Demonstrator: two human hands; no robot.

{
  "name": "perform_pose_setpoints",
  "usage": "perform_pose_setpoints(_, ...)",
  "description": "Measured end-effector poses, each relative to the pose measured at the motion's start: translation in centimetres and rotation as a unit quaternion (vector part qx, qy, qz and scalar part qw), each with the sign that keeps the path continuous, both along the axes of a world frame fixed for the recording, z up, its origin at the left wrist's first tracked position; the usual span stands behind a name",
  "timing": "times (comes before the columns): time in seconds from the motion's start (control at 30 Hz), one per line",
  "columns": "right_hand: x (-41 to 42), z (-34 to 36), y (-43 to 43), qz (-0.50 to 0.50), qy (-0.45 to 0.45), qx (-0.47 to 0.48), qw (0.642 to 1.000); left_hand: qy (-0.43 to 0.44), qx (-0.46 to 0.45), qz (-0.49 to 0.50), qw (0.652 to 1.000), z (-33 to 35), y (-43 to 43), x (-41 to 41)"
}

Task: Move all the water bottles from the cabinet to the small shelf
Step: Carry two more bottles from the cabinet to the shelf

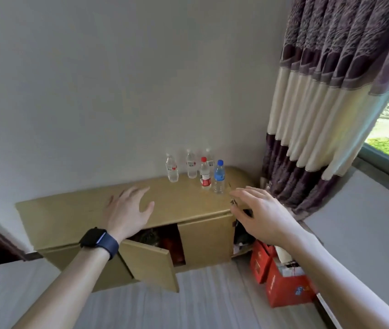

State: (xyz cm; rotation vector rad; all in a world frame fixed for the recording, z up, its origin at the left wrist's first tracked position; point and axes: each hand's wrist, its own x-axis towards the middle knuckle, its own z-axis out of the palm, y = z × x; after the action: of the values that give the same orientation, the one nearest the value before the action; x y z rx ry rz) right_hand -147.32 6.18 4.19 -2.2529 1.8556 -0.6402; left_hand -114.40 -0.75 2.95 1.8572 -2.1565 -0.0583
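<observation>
Head view: both bare hands reach forward over the low, tan wooden cabinet (70, 210) that stands against the pale wall; the left hand (127, 210), with a dark smartwatch on a blue strap (99, 241) at its wrist, has its fingers spread wide and holds nothing, hovering above or perhaps just touching the cabinet top, which I cannot tell; the right hand (257, 212) is likewise open and empty, fingers loosely curved, near the cabinet's right front corner. The clear plastic water bottles stand upright in a cluster on the right rear of the cabinet top, just beside the wall: a red-capped bottle with a red and white label (205, 173), a blue-capped bottle with a blue label (219, 176), a pale-capped bottle with a small red mark (172, 168), another pale-capped bottle (191, 164), and a fifth half hidden behind the red-capped one. One cabinet door hangs ajar; red cardboard boxes (283, 276) sit on the floor to the right, below a purple and cream curtain (319, 103). The small shelf is not in view.

Judged from this, the step in hand is the reach for the first pickup; nothing is yet gripped. The next move calls for closing the right hand round the nearest blue-capped bottle without knocking its close neighbour.

No label writing or brand can be read; the box print is too blurred.
</observation>
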Motion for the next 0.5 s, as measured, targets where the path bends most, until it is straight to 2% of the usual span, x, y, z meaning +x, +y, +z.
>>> perform_pose_setpoints(0.23, 3.6, -3.9, -8.8, -0.007, 0.017, 0.066, 0.998, -0.033, 0.057, -0.008, 0.998, -4.9, -9.4, 2.3)
perform_pose_setpoints(0.5, 4.4, -8.4, -20.5, 0.011, 0.002, 0.121, 0.993, -0.007, 0.142, -0.008, 0.990, -11.1, -19.3, 2.1)
